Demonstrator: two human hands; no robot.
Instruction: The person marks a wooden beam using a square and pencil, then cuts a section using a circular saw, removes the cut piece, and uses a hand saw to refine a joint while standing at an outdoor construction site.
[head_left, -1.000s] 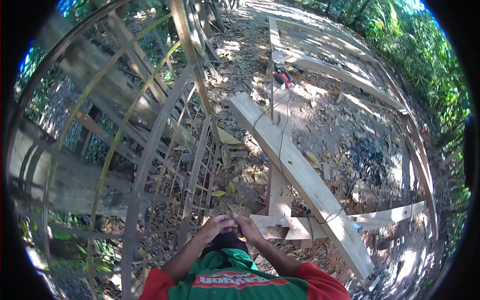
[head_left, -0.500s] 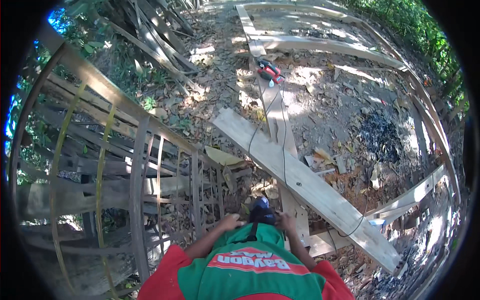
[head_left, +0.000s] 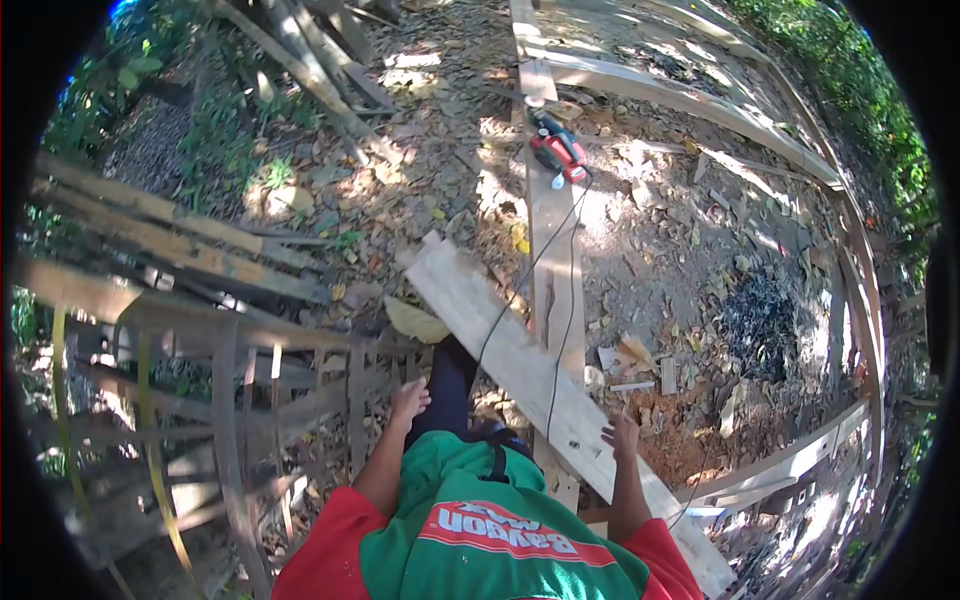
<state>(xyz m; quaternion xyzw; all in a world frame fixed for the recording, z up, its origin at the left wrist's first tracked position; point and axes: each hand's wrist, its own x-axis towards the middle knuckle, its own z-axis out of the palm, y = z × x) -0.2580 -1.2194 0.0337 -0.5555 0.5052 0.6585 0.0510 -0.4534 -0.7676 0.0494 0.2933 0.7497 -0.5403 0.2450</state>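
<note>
Both sets of fingers [head_left: 421,396] are loose and empty, left hand [head_left: 408,404] near the slatted wooden frame [head_left: 228,420], right hand [head_left: 622,438] by the diagonal thick plank [head_left: 520,365], which has dark cord [head_left: 507,308] strung across it from a red-and-black power tool [head_left: 558,150] on another board [head_left: 545,222].

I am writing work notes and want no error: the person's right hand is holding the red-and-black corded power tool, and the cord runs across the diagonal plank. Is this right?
Not quite. In the head view, the right hand is open and apart from the red-and-black corded power tool, which lies farther ahead. The cord does run across the diagonal plank.
</note>
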